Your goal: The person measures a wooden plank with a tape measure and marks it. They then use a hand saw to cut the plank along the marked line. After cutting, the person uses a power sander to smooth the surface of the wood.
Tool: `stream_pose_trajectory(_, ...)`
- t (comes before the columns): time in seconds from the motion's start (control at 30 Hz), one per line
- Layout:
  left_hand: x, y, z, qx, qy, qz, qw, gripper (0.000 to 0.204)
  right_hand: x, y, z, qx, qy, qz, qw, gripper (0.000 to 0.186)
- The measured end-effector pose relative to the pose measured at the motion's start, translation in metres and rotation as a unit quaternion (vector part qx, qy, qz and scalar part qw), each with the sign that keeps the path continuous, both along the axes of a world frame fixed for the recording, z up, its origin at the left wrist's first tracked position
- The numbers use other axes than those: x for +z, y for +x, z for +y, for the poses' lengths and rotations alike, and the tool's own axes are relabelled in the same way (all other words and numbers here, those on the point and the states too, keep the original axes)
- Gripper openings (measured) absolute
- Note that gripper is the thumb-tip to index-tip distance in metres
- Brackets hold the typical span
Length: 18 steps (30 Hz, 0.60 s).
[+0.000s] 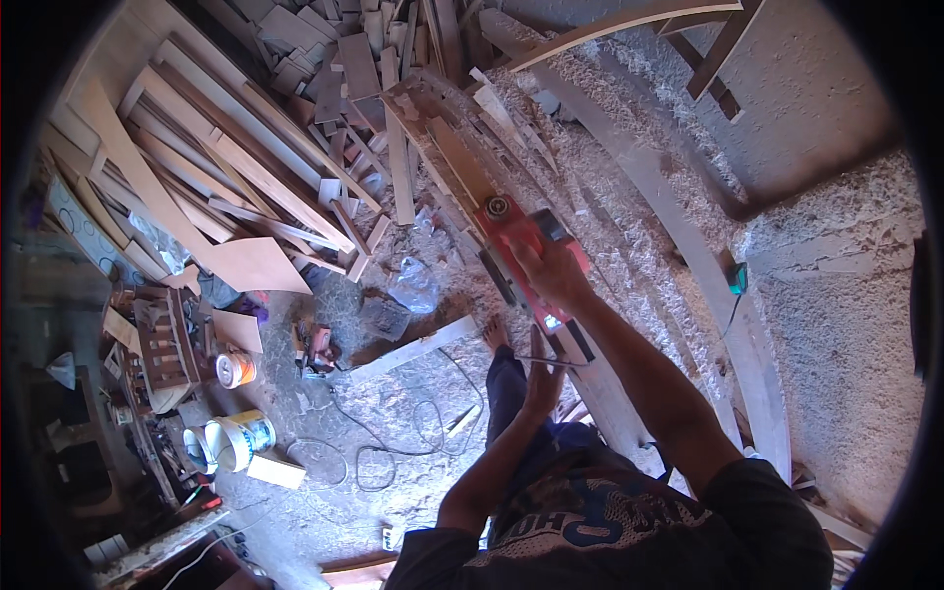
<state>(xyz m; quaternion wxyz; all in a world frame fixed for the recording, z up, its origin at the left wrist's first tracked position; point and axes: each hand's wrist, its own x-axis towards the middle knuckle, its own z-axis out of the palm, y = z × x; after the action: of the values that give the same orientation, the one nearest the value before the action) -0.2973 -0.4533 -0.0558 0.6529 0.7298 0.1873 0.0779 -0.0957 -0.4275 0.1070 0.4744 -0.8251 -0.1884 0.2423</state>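
Note:
A red electric planer with a round dark knob at its front rests on a long narrow wooden board. My right hand is closed round the planer's handle, the forearm reaching up from the lower right. Beside the planer's rear end is my left hand, fingers stretched forward along the board's side. A dark power cord passes by this hand; whether the fingers touch it I cannot tell. The planer hides the board's middle, and its near part runs back toward my body.
Cut boards lean at the left, with wood offcuts heaped behind. Shavings cover the ground at the right, where a long curved plank lies. White buckets, another power tool and a looping cord lie at the left.

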Motion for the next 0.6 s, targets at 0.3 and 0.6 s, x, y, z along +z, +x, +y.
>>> stream_pose_trajectory(0.3, 0.011, 0.021, 0.011, -0.044, 0.012, 0.046, 0.998, 0.1, -0.003, 0.077, 0.095, 0.002, 0.04, 0.042, 0.998, 0.053)
stream_pose_trajectory(0.6, 0.016, 0.023, 0.021, -0.067, 0.028, 0.074, 0.995, 0.105, -0.009, 0.163, 0.203, 0.009, 0.061, -0.009, 0.998, 0.054)
